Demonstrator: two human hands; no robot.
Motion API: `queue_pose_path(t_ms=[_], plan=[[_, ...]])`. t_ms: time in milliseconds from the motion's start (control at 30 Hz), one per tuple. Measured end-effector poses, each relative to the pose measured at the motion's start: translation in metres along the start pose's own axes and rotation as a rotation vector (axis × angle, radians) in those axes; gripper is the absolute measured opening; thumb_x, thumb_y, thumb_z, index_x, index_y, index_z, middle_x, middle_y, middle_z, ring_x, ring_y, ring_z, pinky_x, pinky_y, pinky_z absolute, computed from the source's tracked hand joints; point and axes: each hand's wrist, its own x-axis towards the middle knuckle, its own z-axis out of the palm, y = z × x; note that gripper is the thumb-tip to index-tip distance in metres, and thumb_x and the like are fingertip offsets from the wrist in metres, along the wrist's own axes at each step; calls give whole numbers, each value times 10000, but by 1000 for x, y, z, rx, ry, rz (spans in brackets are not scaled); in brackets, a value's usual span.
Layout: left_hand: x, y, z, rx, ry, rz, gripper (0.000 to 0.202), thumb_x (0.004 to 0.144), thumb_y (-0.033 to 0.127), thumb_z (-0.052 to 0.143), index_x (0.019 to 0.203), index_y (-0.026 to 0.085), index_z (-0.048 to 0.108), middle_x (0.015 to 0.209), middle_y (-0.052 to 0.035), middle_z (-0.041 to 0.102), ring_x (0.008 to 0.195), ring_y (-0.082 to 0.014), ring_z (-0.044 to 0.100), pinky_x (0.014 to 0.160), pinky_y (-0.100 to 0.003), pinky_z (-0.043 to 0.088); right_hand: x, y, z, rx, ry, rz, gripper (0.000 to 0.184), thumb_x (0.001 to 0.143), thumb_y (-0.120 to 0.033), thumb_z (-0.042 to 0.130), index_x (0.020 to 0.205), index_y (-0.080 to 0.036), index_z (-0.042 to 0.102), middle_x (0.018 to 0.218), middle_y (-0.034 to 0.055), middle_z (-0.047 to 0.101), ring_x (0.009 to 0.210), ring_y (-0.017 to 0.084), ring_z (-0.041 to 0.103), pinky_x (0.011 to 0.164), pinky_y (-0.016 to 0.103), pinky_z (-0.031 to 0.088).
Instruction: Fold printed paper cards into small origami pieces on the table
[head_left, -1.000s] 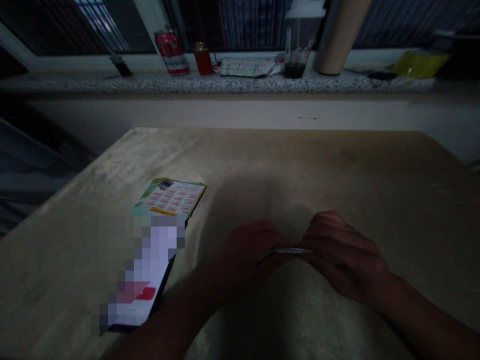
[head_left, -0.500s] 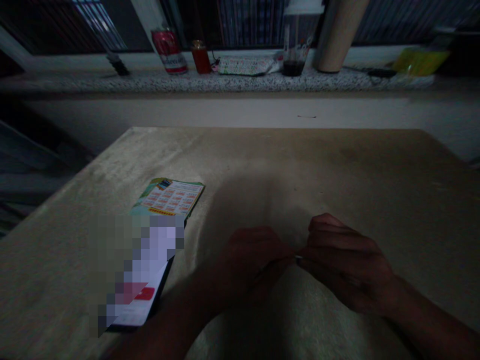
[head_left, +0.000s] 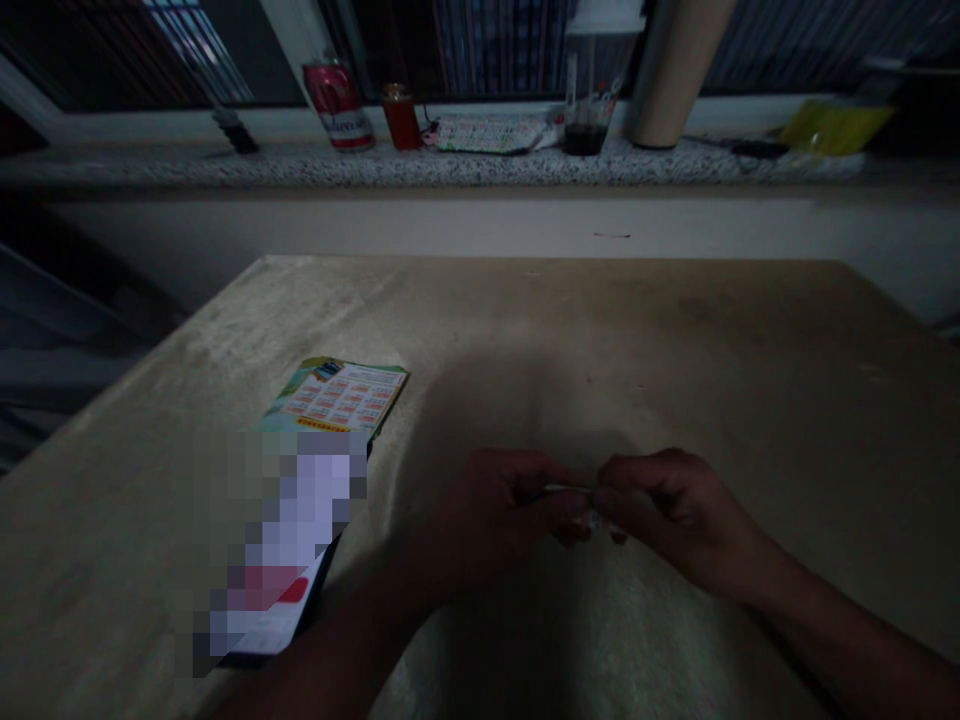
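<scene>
Over the near middle of the table, my left hand [head_left: 510, 505] and my right hand [head_left: 671, 510] meet, fingertips almost touching. Between them is a small, thin, flat thing with a pale edge [head_left: 564, 489]. Both hands pinch it; the fingers hide most of it, and the dim light keeps its kind unclear. My left thumb lies along its near side, while my right thumb and forefinger close on its right end.
On the left of the table [head_left: 712, 330] lie a phone [head_left: 262, 638], partly pixelated, and a printed calendar card [head_left: 349, 395]. The stone windowsill [head_left: 270, 170] holds a red can [head_left: 337, 105], a red jar [head_left: 403, 117], a patterned pouch [head_left: 487, 134], a lidded cup [head_left: 585, 138] and a tall cylinder [head_left: 679, 85].
My hands have drawn closer together and turned, showing more of the thin thing's pale edge. My right hand has changed its finger grip. The phone and calendar card lie as before.
</scene>
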Motion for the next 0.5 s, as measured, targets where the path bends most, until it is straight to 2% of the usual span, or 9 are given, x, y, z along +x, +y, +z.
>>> queue_pose_path(t_ms=[67,167,233,333,500], plan=[[1,-1,1,-58,21,-31,109,862,261,723,808,177,767,701,-29,759,651,-147,716,650,-260,550,0,2,0,67,-21,69,293,969,-366,613,769,-183,726,658,17,699,555,123,596,512,239,462],[1,-1,2,-90,37,-52,125,795,254,781,899,187,767,734,-21,763,664,-150,710,639,-261,542,1,3,0,133,0,118,328,955,-416,627,743,-182,717,609,6,665,515,106,546,473,220,415],[0,0,2,25,59,-35,234,741,243,830,966,209,774,808,-16,774,711,-149,702,644,-250,522,1,3,-1,182,19,154,360,937,-440,646,689,-181,685,551,-15,604,482,95,494,453,213,370],[0,4,1,229,71,18,180,766,230,804,946,226,796,828,-6,773,722,-143,678,651,-246,495,4,5,-2,276,-20,228,418,927,-478,649,637,-177,638,520,-30,554,466,83,450,468,220,339],[0,5,-1,241,75,36,201,796,315,795,962,201,795,853,-22,771,745,-153,664,664,-254,486,7,10,-3,422,-90,242,446,940,-530,614,694,-160,661,563,-5,594,525,100,502,540,242,380]])
